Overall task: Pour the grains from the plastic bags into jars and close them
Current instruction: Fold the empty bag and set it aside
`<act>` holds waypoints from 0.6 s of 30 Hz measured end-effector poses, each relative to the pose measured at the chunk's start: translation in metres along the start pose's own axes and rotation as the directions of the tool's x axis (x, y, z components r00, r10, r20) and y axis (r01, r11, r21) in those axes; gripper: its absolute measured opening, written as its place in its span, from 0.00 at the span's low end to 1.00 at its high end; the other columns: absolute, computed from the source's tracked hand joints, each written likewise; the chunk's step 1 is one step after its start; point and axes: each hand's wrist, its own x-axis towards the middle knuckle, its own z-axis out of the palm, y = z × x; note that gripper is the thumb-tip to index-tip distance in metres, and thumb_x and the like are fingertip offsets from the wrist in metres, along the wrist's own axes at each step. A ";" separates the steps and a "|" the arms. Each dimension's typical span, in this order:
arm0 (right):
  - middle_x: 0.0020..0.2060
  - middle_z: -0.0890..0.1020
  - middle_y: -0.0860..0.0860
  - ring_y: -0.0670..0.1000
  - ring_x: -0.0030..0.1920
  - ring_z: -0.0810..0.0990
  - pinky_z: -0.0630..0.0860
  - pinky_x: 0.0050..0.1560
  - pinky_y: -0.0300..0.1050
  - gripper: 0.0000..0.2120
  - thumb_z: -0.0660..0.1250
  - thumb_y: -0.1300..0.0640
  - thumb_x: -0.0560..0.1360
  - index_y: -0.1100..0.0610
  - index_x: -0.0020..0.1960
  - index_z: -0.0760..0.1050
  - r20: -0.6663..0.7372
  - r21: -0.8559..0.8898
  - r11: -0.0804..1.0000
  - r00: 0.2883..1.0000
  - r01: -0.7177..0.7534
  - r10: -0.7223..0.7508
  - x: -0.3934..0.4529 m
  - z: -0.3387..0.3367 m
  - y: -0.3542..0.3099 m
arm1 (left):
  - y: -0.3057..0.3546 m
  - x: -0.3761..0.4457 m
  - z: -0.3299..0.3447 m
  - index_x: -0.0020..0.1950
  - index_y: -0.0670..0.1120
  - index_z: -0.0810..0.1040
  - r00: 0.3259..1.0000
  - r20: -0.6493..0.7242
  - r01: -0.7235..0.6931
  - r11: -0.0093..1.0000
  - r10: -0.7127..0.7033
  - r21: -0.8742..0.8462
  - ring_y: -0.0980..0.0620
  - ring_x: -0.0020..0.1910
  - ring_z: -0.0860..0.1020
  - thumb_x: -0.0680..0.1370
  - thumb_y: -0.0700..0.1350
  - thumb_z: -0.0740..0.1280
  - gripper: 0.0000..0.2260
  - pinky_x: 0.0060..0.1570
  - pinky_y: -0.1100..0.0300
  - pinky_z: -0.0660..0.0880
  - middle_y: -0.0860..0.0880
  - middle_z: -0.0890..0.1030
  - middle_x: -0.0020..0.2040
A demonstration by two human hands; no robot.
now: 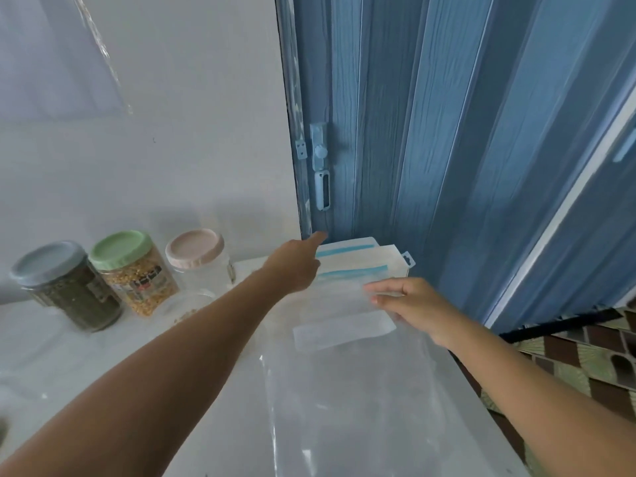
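Three lidded jars stand at the back left of the white table [213, 390]. The grey-lidded jar [69, 287] holds dark green grains, the green-lidded jar [137, 273] holds yellow grains, and the pink-lidded jar [199, 259] looks empty. Flat plastic bags with blue zip strips [354, 259] lie stacked at the far right corner. My left hand [292, 266] reaches over that stack with its index finger stretched out; its other fingers are hidden. My right hand [409, 304] pinches the top edge of a large clear plastic bag [344, 373] that lies on the table.
A blue folding door [447, 132] with a latch [320, 166] stands right behind the table corner. A white wall runs along the back. A clear open container [186, 304] with a few grains sits in front of the jars. Patterned floor tiles [585, 356] show at the right.
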 end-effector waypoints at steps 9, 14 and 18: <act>0.56 0.81 0.34 0.38 0.49 0.81 0.74 0.39 0.27 0.09 0.74 0.55 0.79 0.46 0.58 0.86 0.075 -0.004 1.000 0.997 0.030 -0.029 0.001 -0.007 0.011 | 0.005 0.020 0.022 0.79 0.53 0.66 0.980 0.194 0.059 0.996 -0.047 -0.059 0.46 0.61 0.78 0.78 0.40 0.74 0.32 0.63 0.55 0.73 0.46 0.80 0.66; 0.56 0.83 0.37 0.36 0.37 0.78 0.73 0.37 0.28 0.10 0.74 0.56 0.78 0.48 0.58 0.86 0.062 -0.001 1.000 0.998 0.028 -0.028 0.001 -0.008 0.015 | 0.004 0.024 0.029 0.67 0.53 0.73 0.993 0.106 0.071 0.985 -0.055 -0.157 0.47 0.52 0.79 0.76 0.39 0.76 0.23 0.53 0.56 0.75 0.48 0.81 0.53; 0.56 0.83 0.36 0.39 0.33 0.75 0.74 0.37 0.30 0.10 0.74 0.57 0.78 0.48 0.57 0.86 0.026 0.040 0.999 0.999 0.021 -0.022 0.003 -0.008 0.015 | 0.002 0.023 0.024 0.62 0.52 0.72 0.998 0.059 0.046 0.974 -0.034 -0.221 0.47 0.50 0.79 0.75 0.40 0.78 0.21 0.51 0.54 0.76 0.47 0.82 0.50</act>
